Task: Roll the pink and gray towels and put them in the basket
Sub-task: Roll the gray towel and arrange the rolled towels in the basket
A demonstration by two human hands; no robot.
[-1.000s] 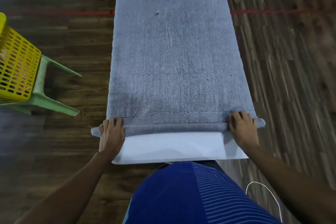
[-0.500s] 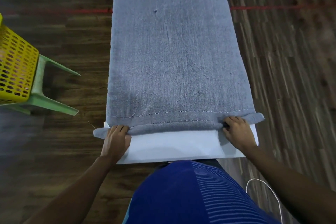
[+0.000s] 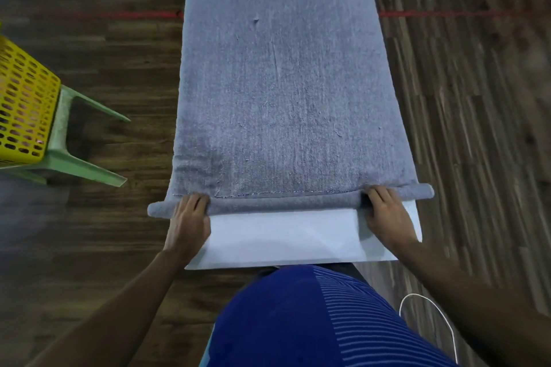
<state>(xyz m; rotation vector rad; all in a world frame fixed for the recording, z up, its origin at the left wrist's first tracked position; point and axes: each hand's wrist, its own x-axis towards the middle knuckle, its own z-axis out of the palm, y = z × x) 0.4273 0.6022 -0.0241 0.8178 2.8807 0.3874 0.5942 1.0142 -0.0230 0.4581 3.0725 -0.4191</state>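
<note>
Atop the desk (image 3: 283, 237), our left hand (image 3: 187, 225) and right hand (image 3: 387, 219) grip the gray towel (image 3: 283, 98) by its roll, fingers (image 3: 197, 202) curled.

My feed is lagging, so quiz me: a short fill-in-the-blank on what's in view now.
1. The left hand and right hand hold the rolled near end of the ____ towel.
2. The yellow basket sits on a ____ stool.
3. The bare table beside the roll is ____.
Missing: gray; green; white.
</note>
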